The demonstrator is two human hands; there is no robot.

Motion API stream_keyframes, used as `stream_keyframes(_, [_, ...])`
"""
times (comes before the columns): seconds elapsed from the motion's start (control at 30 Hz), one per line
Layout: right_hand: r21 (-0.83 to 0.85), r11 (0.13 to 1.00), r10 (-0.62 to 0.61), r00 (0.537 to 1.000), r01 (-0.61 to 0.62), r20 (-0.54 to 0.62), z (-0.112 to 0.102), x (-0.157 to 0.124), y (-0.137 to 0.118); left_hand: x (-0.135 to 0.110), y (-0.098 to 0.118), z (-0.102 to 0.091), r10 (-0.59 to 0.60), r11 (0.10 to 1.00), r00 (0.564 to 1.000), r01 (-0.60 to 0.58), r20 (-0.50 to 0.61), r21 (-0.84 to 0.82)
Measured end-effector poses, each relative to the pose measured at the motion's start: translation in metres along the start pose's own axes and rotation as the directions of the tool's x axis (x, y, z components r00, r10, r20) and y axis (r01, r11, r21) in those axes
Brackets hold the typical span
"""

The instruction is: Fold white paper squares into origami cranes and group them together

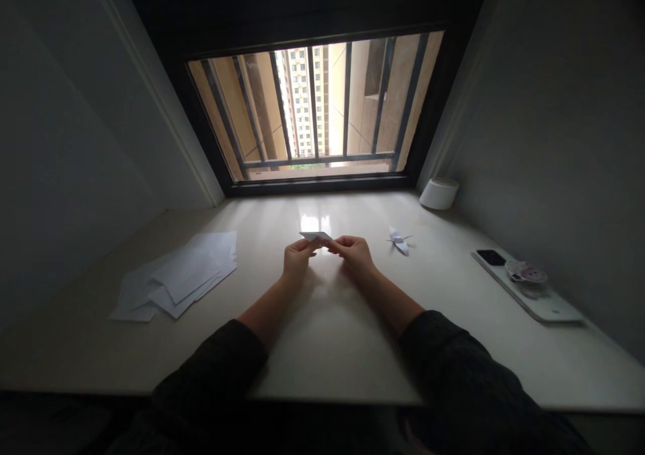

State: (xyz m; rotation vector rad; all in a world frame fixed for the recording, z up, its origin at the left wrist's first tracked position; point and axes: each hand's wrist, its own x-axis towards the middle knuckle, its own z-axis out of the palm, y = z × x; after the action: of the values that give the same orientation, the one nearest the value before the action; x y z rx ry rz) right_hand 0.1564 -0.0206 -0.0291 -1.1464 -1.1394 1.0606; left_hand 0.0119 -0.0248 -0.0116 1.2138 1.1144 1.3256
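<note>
Between my two hands, above the middle of the pale sill, is a small folded piece of white paper (313, 235). My left hand (297, 255) pinches its left part between thumb and fingers. From the other side, my right hand (354, 251) grips the lower right part in a pinch. The fingertips of both hands nearly meet at the paper and cover its lower edge. To the right of my right hand lies a folded white paper crane (400, 241) with its wings spread.
Several loose white paper sheets (181, 273) overlap at the left. A white phone (529, 294) with a round grip on its back lies at the right. In the far right corner stands a white cylindrical object (439, 193). A dark-framed window (322, 185) with bars closes off the back.
</note>
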Motion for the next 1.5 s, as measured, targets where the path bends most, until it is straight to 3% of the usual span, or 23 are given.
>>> stream_keyframes(0.4, [0.073, 0.997, -0.035, 0.997, 0.03, 0.063, 0.001, -0.003, -0.01, 0.003, -0.001, -0.002, -0.059, 0.993, 0.991, 0.047, -0.119, -0.106])
stream_keyframes(0.6, [0.115, 0.991, -0.071, 0.996, 0.064, 0.063, 0.001, -0.001, -0.007, 0.004, -0.002, -0.003, 0.048, 0.998, 0.994, -0.051, -0.101, -0.033])
stream_keyframes(0.83, [0.293, 0.955, -0.01, 0.981, -0.049, 0.196, 0.007, -0.008, -0.01, 0.009, -0.005, -0.008, 0.147, 0.989, 0.987, -0.147, -0.065, 0.009])
stream_keyframes(1.07, [0.275, 0.961, -0.045, 0.998, 0.029, 0.051, 0.004, -0.004, -0.007, 0.01, -0.005, -0.01, 0.185, 0.981, 0.983, -0.184, -0.009, 0.06])
stream_keyframes(1.2, [0.225, 0.969, -0.1, 0.995, 0.103, -0.026, -0.001, -0.002, -0.01, 0.006, 0.001, -0.011, 0.291, 0.947, 0.957, -0.291, 0.017, 0.134])
stream_keyframes(1.4, [0.18, 0.972, -0.16, 0.987, 0.154, 0.021, -0.004, -0.002, -0.011, 0.0, 0.012, -0.013, 0.476, 0.789, 0.871, -0.482, 0.117, 0.38])
stream_keyframes(1.5, [0.174, 0.971, -0.175, 0.983, 0.164, 0.05, -0.004, -0.002, -0.011, -0.001, 0.014, -0.014, 0.525, 0.739, 0.839, -0.532, 0.142, 0.414])
